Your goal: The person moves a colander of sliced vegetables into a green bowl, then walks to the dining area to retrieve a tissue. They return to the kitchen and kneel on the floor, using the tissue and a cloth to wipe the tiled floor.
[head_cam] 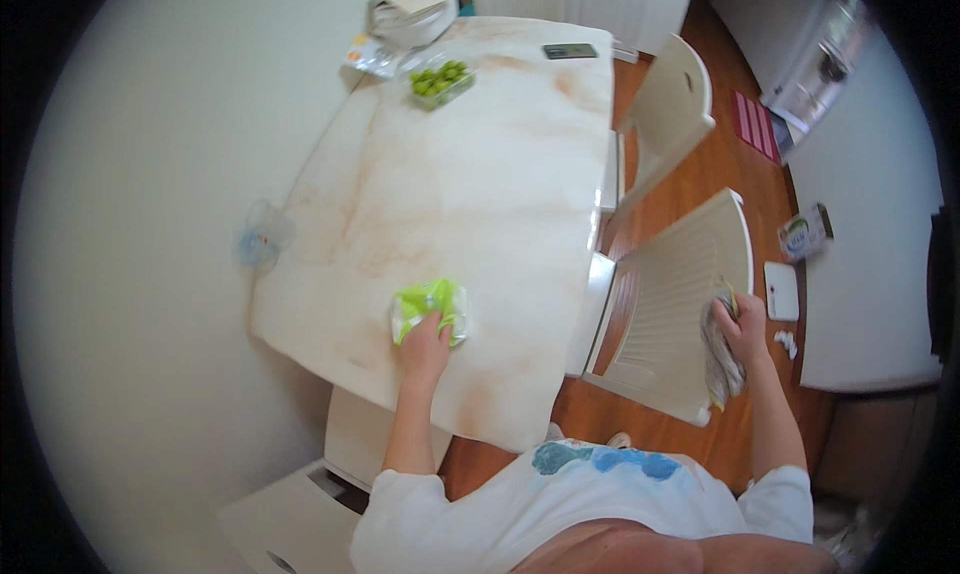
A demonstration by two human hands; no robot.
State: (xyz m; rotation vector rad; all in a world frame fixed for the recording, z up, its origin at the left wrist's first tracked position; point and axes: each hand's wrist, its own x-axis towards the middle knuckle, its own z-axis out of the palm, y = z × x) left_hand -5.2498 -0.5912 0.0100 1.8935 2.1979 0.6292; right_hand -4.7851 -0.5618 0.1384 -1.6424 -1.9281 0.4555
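My left hand (426, 344) grips the near edge of a green and white soft plastic packet (429, 310) on the near part of the marbled white table (487, 169). Off to the right, my right hand (742, 325) holds a crumpled grey cloth (721, 356) that hangs down over the back of a white chair (667, 311). Farther along the table stands a clear plastic box of green grapes (441, 80), and a phone (570, 51) lies near the far right corner.
A clear container (268, 236) is at the table's left edge by the wall. A white bag (414, 15) and a small packet (371, 55) lie at the far left corner. A second chair (671, 109) stands on the right; a box (805, 233) and white tray (781, 291) are beyond.
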